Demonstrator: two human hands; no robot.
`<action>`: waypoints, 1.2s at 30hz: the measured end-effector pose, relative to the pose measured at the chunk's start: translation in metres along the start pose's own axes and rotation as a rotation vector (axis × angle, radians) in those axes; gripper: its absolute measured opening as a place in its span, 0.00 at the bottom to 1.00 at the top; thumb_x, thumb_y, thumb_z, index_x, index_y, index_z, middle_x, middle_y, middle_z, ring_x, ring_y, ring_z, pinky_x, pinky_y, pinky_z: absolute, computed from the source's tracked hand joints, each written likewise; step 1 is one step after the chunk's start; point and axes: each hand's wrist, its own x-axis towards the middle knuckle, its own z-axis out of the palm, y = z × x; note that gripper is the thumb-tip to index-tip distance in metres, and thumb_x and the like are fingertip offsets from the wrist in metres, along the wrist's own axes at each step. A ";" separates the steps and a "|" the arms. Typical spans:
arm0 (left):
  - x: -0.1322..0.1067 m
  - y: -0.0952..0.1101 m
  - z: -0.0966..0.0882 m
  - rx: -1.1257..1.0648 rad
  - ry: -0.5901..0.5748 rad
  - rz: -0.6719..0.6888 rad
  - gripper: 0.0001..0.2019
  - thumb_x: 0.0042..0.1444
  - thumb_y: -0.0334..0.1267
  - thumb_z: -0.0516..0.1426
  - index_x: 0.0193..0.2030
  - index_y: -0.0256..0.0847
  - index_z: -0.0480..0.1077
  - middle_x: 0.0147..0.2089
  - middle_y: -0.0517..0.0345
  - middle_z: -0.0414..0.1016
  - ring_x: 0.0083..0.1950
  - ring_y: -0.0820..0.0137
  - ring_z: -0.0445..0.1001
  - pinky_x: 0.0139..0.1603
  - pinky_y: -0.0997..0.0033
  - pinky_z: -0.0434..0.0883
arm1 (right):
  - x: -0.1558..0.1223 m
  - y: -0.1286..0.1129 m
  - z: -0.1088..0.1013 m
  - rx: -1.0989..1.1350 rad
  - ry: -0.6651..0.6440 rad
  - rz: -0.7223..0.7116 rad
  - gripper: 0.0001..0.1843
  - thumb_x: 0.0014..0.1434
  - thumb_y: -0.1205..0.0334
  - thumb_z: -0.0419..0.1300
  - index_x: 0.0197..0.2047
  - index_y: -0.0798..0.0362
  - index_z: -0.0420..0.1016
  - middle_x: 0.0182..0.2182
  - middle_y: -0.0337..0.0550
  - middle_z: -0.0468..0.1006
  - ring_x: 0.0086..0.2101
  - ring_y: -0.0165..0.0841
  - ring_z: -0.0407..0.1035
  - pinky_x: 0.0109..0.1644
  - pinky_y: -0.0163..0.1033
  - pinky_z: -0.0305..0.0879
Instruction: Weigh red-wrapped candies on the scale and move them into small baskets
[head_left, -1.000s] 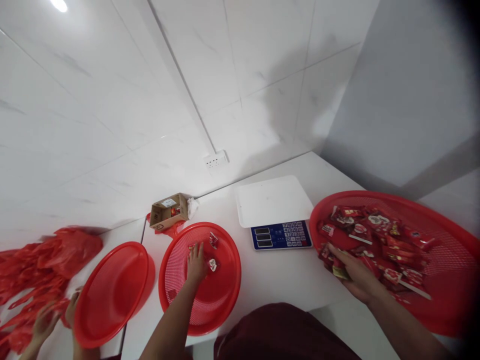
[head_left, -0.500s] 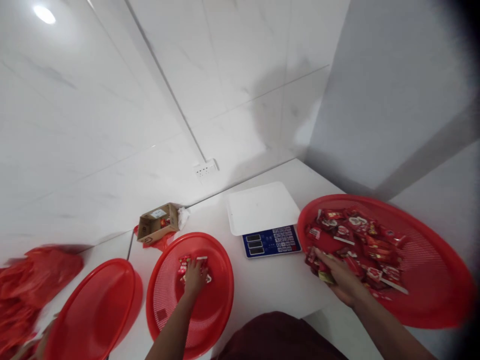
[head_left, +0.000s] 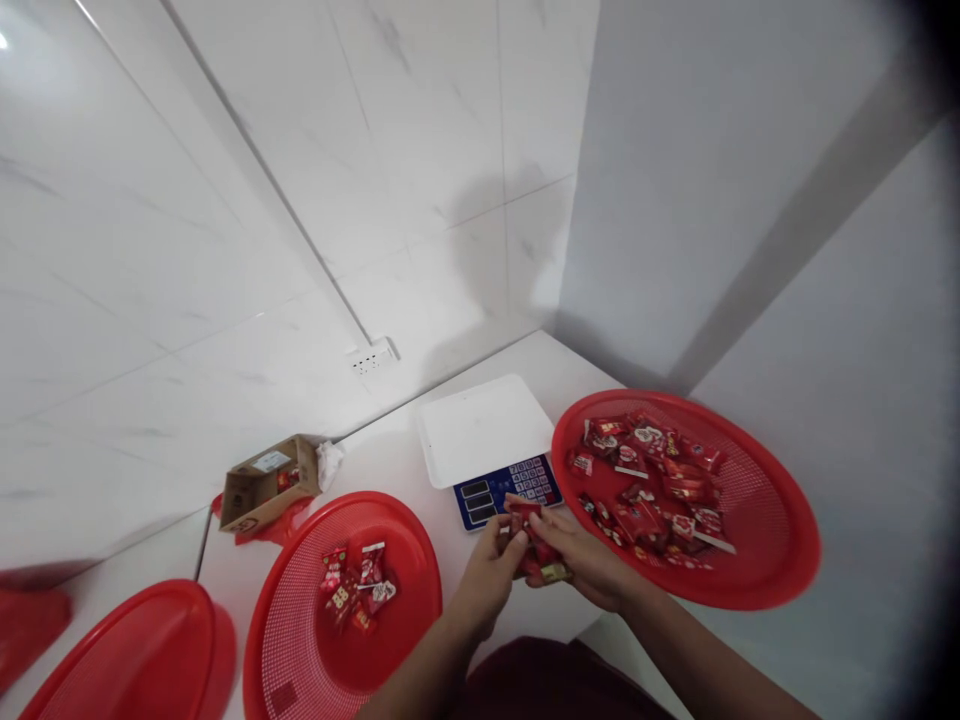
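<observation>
Both hands meet just in front of the scale [head_left: 487,430], over the white table. My right hand [head_left: 592,565] is closed around several small red wrapped candies [head_left: 536,545], one with a yellow-green end. My left hand [head_left: 480,580] pinches the same bunch from the other side, thumb on top; how many candies each hand has is hidden by the fingers. On the left, a round red basket [head_left: 416,535] holds several red wrapped candies [head_left: 364,590]. To the right, a larger red basket [head_left: 780,510] carries a pile of similar candies [head_left: 637,440].
At the back left is an open cardboard box [head_left: 262,490] on red plastic. Another red basket [head_left: 142,650] stands at the lower left, with red plastic [head_left: 30,630] beyond it. A socket [head_left: 373,357] is on the tiled wall behind the table.
My left hand has left the left basket and moved right to meet my right hand. My right hand has come out of the right basket with candies. The view has shifted right.
</observation>
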 end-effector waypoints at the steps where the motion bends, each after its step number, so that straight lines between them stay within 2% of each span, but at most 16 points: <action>1: 0.002 0.000 0.001 -0.028 0.014 0.003 0.17 0.50 0.47 0.57 0.43 0.39 0.67 0.36 0.55 0.72 0.35 0.70 0.70 0.39 0.67 0.67 | -0.001 0.002 0.001 -0.022 0.005 0.003 0.23 0.55 0.52 0.57 0.54 0.45 0.62 0.48 0.47 0.72 0.32 0.31 0.72 0.28 0.37 0.72; 4: 0.003 0.001 -0.001 -0.085 0.046 0.008 0.15 0.49 0.45 0.58 0.40 0.39 0.67 0.39 0.55 0.72 0.38 0.70 0.70 0.39 0.70 0.66 | -0.003 0.005 -0.001 -0.058 0.048 0.031 0.24 0.54 0.49 0.57 0.54 0.44 0.63 0.47 0.47 0.72 0.33 0.31 0.71 0.28 0.38 0.72; 9: 0.002 0.001 -0.009 -0.225 0.064 -0.072 0.15 0.49 0.46 0.57 0.41 0.40 0.67 0.38 0.54 0.72 0.36 0.70 0.70 0.38 0.68 0.67 | -0.005 0.006 -0.008 -0.051 0.072 0.039 0.23 0.55 0.46 0.55 0.51 0.47 0.66 0.44 0.47 0.73 0.30 0.28 0.69 0.27 0.33 0.68; 15: 0.002 0.001 -0.011 -0.333 0.104 -0.112 0.13 0.49 0.44 0.58 0.39 0.40 0.67 0.36 0.55 0.72 0.37 0.71 0.71 0.41 0.68 0.67 | -0.002 0.007 -0.011 -0.073 -0.010 -0.024 0.27 0.44 0.56 0.66 0.48 0.51 0.66 0.40 0.44 0.75 0.32 0.29 0.69 0.34 0.35 0.66; 17: 0.003 0.001 -0.013 -0.333 0.127 -0.099 0.14 0.49 0.44 0.59 0.39 0.39 0.67 0.38 0.54 0.73 0.38 0.70 0.71 0.41 0.68 0.67 | 0.000 0.009 -0.012 -0.097 0.008 -0.042 0.26 0.42 0.57 0.68 0.45 0.52 0.67 0.36 0.42 0.76 0.30 0.29 0.69 0.34 0.36 0.65; 19: 0.003 -0.001 -0.016 -0.324 0.201 -0.066 0.14 0.47 0.44 0.60 0.38 0.39 0.68 0.39 0.53 0.72 0.39 0.70 0.71 0.40 0.68 0.67 | 0.003 0.013 -0.014 -0.108 0.070 -0.056 0.25 0.42 0.57 0.67 0.43 0.53 0.68 0.33 0.41 0.76 0.28 0.28 0.69 0.33 0.35 0.64; 21: 0.004 -0.004 -0.021 -0.323 0.289 -0.035 0.14 0.45 0.43 0.62 0.36 0.38 0.69 0.38 0.54 0.72 0.37 0.72 0.70 0.40 0.71 0.67 | 0.010 0.015 -0.017 -0.098 0.157 -0.073 0.22 0.43 0.57 0.66 0.42 0.54 0.68 0.30 0.40 0.76 0.27 0.29 0.69 0.32 0.35 0.64; 24: 0.003 -0.007 -0.029 -0.348 0.347 -0.050 0.15 0.42 0.43 0.63 0.34 0.37 0.70 0.33 0.57 0.71 0.32 0.76 0.68 0.36 0.74 0.66 | 0.030 0.008 -0.017 -0.025 0.271 -0.088 0.17 0.45 0.61 0.65 0.39 0.54 0.68 0.28 0.39 0.76 0.26 0.28 0.69 0.32 0.35 0.65; 28: 0.000 -0.009 -0.035 -0.362 0.347 -0.094 0.16 0.39 0.44 0.65 0.33 0.37 0.70 0.30 0.59 0.70 0.30 0.78 0.67 0.34 0.76 0.65 | 0.066 -0.018 -0.009 0.176 0.245 -0.170 0.15 0.51 0.65 0.61 0.43 0.49 0.67 0.37 0.39 0.75 0.34 0.27 0.72 0.40 0.35 0.69; 30: -0.003 -0.012 -0.037 -0.363 0.342 -0.106 0.17 0.39 0.43 0.65 0.34 0.37 0.70 0.30 0.59 0.70 0.30 0.78 0.66 0.34 0.76 0.64 | 0.080 -0.023 -0.009 0.219 0.255 -0.184 0.13 0.53 0.65 0.59 0.43 0.46 0.66 0.40 0.38 0.73 0.35 0.27 0.72 0.40 0.36 0.70; 33: -0.010 -0.018 -0.042 -0.366 0.338 -0.121 0.16 0.38 0.42 0.66 0.33 0.37 0.70 0.30 0.60 0.70 0.30 0.78 0.66 0.34 0.76 0.63 | 0.088 -0.010 -0.017 0.229 0.382 -0.072 0.08 0.54 0.67 0.57 0.38 0.47 0.64 0.32 0.37 0.72 0.28 0.26 0.71 0.34 0.35 0.71; 36: -0.016 -0.025 -0.051 -0.371 0.350 -0.134 0.16 0.36 0.41 0.66 0.32 0.38 0.71 0.30 0.60 0.70 0.30 0.78 0.66 0.34 0.77 0.62 | 0.088 0.006 -0.022 0.260 0.390 0.028 0.10 0.54 0.72 0.55 0.37 0.49 0.60 0.26 0.35 0.71 0.25 0.26 0.70 0.33 0.34 0.70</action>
